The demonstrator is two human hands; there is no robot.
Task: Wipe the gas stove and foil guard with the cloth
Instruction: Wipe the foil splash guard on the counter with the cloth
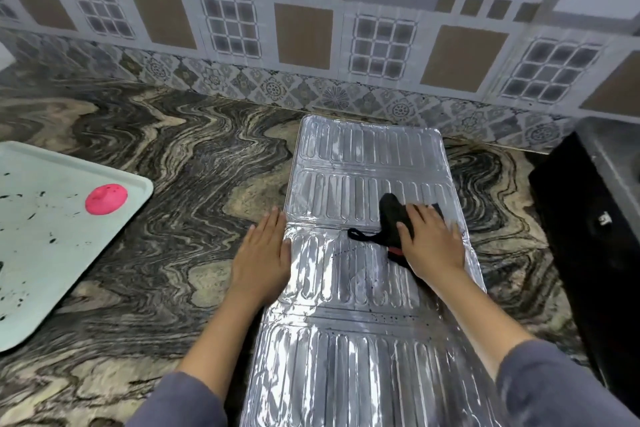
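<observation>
Head view: foil guard (363, 156) lies flat on the counter (173, 184), long side running near to far, ribbed panels up, its far end close to the tiled wall (304, 31).

Cloth (391, 215) is black w/ a bit of red at its near edge. It sits on the guard's right half, about mid-length, and a thin loop of it trails left across the fold line.

Right hand (431, 241) lies flat on top of the cloth, fingers straight and spread, pressing it onto the foil, not curled round it.

Left hand (263, 250) is also flat, fingers straight and together. The palm rests on the guard's left edge, partly on the counter, fingertips pointing far. It holds nothing.

Both arms are in grey sleeves (183, 402).

Gas stove (588, 218) is at the right edge, black side and steel top, only partly in frame, just beside the guard but apart from it.

Left side: pale green tray (138, 180) w/ dark specks, and a pink round thing (106, 199) near its far right corner, well apart from the guard.
</observation>
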